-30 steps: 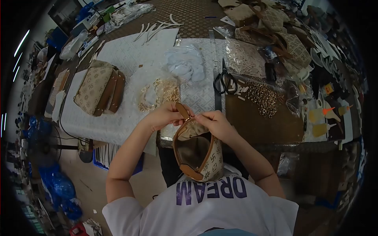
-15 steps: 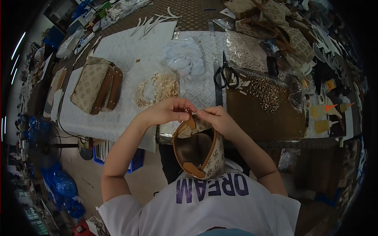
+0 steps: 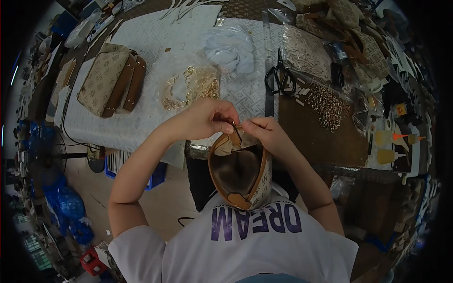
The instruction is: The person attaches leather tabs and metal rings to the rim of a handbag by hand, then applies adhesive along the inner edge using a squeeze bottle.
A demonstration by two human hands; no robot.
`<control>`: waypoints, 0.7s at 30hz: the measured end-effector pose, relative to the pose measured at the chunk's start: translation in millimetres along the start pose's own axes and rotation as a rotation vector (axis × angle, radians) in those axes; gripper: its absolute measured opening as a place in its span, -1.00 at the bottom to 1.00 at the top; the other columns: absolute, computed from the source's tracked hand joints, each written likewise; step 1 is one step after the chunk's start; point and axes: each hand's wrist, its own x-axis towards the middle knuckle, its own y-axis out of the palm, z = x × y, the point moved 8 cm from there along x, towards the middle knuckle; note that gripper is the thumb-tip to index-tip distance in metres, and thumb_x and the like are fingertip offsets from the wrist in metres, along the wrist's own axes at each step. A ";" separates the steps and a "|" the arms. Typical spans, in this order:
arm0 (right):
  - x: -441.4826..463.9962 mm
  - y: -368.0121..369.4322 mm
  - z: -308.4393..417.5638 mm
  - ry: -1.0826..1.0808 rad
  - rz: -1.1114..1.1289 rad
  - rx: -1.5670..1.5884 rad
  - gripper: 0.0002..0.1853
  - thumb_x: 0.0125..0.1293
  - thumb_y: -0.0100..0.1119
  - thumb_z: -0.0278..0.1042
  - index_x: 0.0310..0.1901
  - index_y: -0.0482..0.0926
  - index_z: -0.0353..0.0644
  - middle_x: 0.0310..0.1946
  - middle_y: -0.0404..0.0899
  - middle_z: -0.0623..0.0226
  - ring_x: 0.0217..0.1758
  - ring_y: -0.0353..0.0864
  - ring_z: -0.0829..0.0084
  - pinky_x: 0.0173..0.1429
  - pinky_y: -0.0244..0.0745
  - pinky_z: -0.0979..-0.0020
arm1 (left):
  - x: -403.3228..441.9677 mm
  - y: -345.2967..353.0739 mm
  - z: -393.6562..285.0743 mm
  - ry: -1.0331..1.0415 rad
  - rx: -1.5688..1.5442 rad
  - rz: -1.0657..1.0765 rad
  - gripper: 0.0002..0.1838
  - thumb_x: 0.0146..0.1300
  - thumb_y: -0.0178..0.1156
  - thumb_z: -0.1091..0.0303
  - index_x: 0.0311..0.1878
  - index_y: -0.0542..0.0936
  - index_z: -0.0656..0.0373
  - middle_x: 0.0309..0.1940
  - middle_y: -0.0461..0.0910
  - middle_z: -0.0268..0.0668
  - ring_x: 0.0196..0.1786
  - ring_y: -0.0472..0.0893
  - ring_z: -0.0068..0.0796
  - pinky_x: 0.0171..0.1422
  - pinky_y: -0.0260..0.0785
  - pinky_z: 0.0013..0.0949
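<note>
A small handbag (image 3: 265, 181) in beige patterned material with brown leather trim stands open-mouthed against my front, and its dark inside shows. My left hand (image 3: 207, 118) pinches the brown leather tab (image 3: 235, 137) at the bag's far rim. A small metal ring (image 3: 233, 122) shows at the tab's top, by the left fingertips. My right hand (image 3: 264, 132) is closed in a pinch at the same rim, its fingertips almost touching the left ones. Whatever tiny part lies between the fingertips is mostly hidden.
Gold-coloured rings (image 3: 203, 85) lie in clear plastic beyond my hands. To the right are black scissors (image 3: 281, 78), a pile of metal clasps (image 3: 325, 108) and glue bottles (image 3: 389, 137). A second patterned bag (image 3: 106, 82) sits at the left.
My head view has shifted, so the table things appear higher in the picture. My left hand has tipped over the tab, and the ring now stands up between the fingertips.
</note>
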 end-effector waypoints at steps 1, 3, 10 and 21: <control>1.1 -1.1 -2.8 -0.001 0.011 -0.008 -0.67 0.39 0.09 -0.21 -0.39 0.58 -0.35 -0.63 0.36 0.59 -0.49 0.25 0.73 -0.40 0.20 0.55 | 0.5 -0.9 -0.5 0.010 0.024 -0.014 -0.83 0.15 0.31 0.52 -0.18 0.57 0.26 -0.38 0.65 -0.27 -0.29 0.60 -0.53 -0.13 0.42 -0.42; 1.7 -2.3 -6.4 0.023 0.030 -0.010 -0.69 0.37 0.12 -0.23 -0.36 0.60 -0.35 -0.61 0.39 0.58 -0.47 0.28 0.72 -0.37 0.23 0.56 | 1.1 -0.1 -2.7 0.025 0.060 -0.013 -0.80 0.14 0.31 0.52 -0.17 0.54 0.25 -0.38 0.64 -0.24 -0.28 0.61 -0.43 -0.14 0.42 -0.38; 0.4 2.1 0.2 0.136 0.109 0.012 -0.71 0.21 0.30 -0.23 -0.26 0.63 -0.35 -0.45 0.54 0.50 -0.38 0.41 0.70 -0.27 0.35 0.57 | 0.7 -3.6 -23.3 0.073 0.211 -0.068 -0.70 0.10 0.31 0.54 -0.18 0.38 0.25 -0.37 0.57 -0.14 -0.25 0.59 -0.20 -0.15 0.40 -0.26; 2.5 -5.4 -5.3 0.118 0.075 -0.095 -0.69 0.17 0.30 -0.23 -0.24 0.63 -0.36 -0.44 0.59 0.40 -0.37 0.47 0.64 -0.24 0.40 0.52 | -3.7 11.7 25.2 -0.035 -0.166 -0.211 -0.60 0.14 0.36 0.35 -0.04 0.42 0.25 -0.35 0.54 -0.24 -0.29 0.54 -0.46 -0.20 0.38 -0.38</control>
